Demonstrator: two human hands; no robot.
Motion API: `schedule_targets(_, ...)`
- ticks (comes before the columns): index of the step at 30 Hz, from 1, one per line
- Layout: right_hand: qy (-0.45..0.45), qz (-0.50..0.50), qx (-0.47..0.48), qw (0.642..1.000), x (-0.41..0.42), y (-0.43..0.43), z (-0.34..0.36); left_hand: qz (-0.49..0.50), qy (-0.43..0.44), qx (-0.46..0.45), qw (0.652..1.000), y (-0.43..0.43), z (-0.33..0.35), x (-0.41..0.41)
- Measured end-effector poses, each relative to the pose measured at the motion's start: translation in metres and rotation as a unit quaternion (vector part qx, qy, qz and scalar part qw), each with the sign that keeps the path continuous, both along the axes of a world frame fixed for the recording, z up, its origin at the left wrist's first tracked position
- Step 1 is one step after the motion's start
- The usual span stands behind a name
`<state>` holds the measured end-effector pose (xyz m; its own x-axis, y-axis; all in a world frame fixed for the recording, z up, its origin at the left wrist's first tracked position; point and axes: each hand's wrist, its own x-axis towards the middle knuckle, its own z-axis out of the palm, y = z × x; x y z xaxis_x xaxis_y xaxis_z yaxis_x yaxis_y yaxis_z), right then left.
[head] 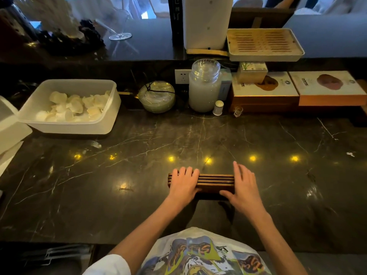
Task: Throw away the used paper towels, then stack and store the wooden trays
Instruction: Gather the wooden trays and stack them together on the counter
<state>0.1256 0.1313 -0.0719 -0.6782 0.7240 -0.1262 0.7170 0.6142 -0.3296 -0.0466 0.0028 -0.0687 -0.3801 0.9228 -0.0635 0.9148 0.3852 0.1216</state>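
1. Near the front edge of the dark marble counter [119, 165], seen from the head camera, a stack of wooden trays [215, 180] lies flat, its slatted edges showing between the two hands.
2. The left hand [183, 183] grasps the stack's left end, fingers curled over the far edge.
3. The right hand [243, 187] rests released on the right end, fingers fairly straight and spread, thumb against the near side.
4. Well apart at the back left sits a white plastic tub [69, 128] holding pale crumpled pieces.
5. Along the back stand a green glass bowl [156, 97], a glass jar [204, 90] and flat boxes [265, 88].
6. On the raised ledge above the boxes rests a pale slatted tray [265, 43], with a wine glass [120, 24] farther left.
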Motion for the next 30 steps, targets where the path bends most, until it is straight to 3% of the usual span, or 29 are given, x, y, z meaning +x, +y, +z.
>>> schedule_targets(2,-0.019,0.079,0.085,0.993,-0.012,-0.016,0.004,-0.003,0.011,0.01,1.0,-0.003,-0.001,-0.001)
schedule_targets(4,-0.042,0.132,0.104,0.985,-0.027,-0.036,0.003,-0.013,0.021,0.015,1.0,-0.007,-0.002,-0.002)
schedule_targets(10,0.012,0.155,0.147,0.977,-0.029,-0.039,0.001,-0.063,0.017,0.039,0.997,-0.014,-0.012,-0.015)
schedule_targets(12,0.071,0.121,0.118,0.983,-0.012,-0.019,-0.002,-0.082,-0.034,0.055,0.995,-0.02,-0.013,-0.031)
schedule_targets(14,0.14,0.077,0.014,0.987,0.001,-0.004,-0.005,-0.085,-0.145,0.087,0.982,-0.027,-0.01,-0.046)
schedule_targets(16,0.209,0.028,-0.13,0.969,0.011,0.005,-0.01,-0.06,-0.286,0.13,0.948,-0.036,-0.013,-0.056)
schedule_targets(18,0.261,-0.032,-0.259,0.929,0.018,0.013,-0.016,0.037,-0.416,0.182,0.89,-0.046,-0.02,-0.055)
schedule_targets(20,0.291,-0.074,-0.345,0.889,0.024,0.017,-0.023,0.155,-0.51,0.232,0.814,-0.053,-0.03,-0.044)
schedule_targets(22,0.285,-0.092,-0.388,0.872,0.027,0.016,-0.032,0.203,-0.56,0.256,0.761,-0.058,-0.041,-0.029)
schedule_targets(30,0.271,-0.134,-0.407,0.862,0.021,0.008,-0.053,0.235,-0.581,0.279,0.728,-0.055,-0.049,-0.017)
